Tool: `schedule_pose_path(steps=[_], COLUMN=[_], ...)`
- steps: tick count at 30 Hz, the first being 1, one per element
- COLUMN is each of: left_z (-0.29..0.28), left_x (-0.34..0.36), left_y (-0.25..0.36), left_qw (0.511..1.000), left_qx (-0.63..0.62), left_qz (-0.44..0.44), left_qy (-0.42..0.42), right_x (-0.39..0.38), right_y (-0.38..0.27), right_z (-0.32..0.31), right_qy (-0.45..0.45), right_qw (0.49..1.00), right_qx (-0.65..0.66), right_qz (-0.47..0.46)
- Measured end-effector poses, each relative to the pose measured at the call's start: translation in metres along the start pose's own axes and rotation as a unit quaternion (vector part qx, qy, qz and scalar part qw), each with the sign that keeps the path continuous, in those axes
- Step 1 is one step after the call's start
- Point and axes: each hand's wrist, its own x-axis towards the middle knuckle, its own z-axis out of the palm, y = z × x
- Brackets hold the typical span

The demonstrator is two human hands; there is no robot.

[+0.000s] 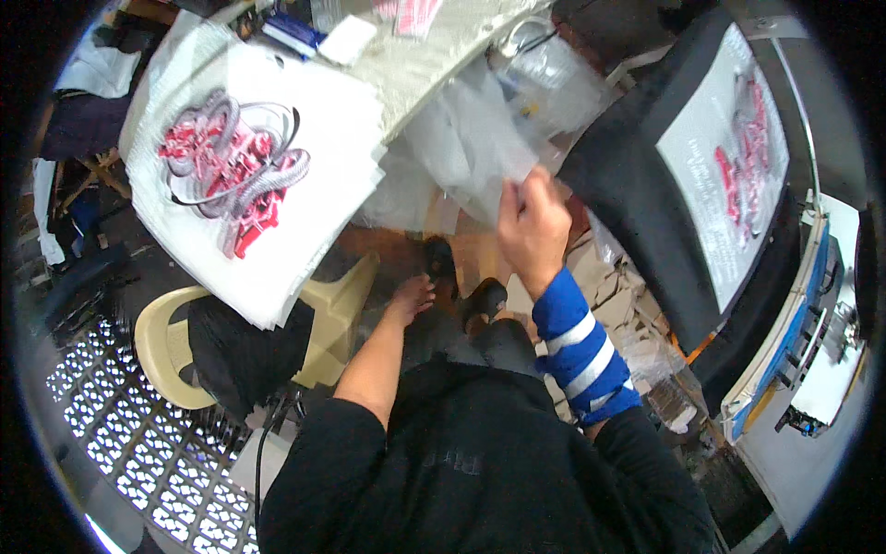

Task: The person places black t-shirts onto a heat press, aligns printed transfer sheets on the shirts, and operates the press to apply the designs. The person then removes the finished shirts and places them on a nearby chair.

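Note:
My right hand, with a blue, white-striped wrap on its forearm, pinches the edge of a thin translucent sheet. The sheet hangs between the table and a black padded board. My left hand hangs low before my legs, fingers loosely bent and apart, holding nothing. On the left lies a stack of white sheets, its top one printed with a grey snake and red shapes. A white printed piece with a similar red and grey design lies on the black padded board at the right.
The pale table bears a blue box and a white pad. A cream plastic chair with dark cloth stands at the left. Crumpled paper scraps cover the floor at right, near a blue-edged machine.

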Motion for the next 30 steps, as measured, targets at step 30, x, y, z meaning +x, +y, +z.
schedule_pose_path(steps=[30], left_z=[-0.126], left_x=[-0.030], left_y=[-0.015], left_qw=[0.926], left_qx=[-0.169], left_qz=[0.172], left_qy=[0.290], right_x=[-0.192], right_y=[0.100], right_z=[-0.106], right_qy=[-0.463], right_qw=[0.846], right_qx=[0.137], right_qz=[0.227])
